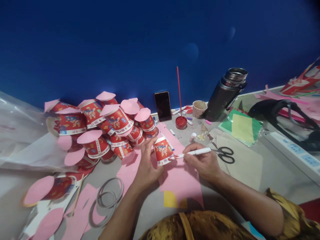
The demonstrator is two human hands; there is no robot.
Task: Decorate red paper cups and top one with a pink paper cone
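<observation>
While left fingers (148, 145) clasp a cup (162, 150), right fingers (192, 161) pinch a marker (203, 151).

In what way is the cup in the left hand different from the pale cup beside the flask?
The held cup is red with a colourful printed figure; the pale cup is beige with small marks. The left hand grips the held cup, while the pale cup stands on the table, open mouth up. Both have patterned sides.

One held cup (162, 150), one held marker (200, 151), one phone (163, 106), one flask (220, 96)
</observation>
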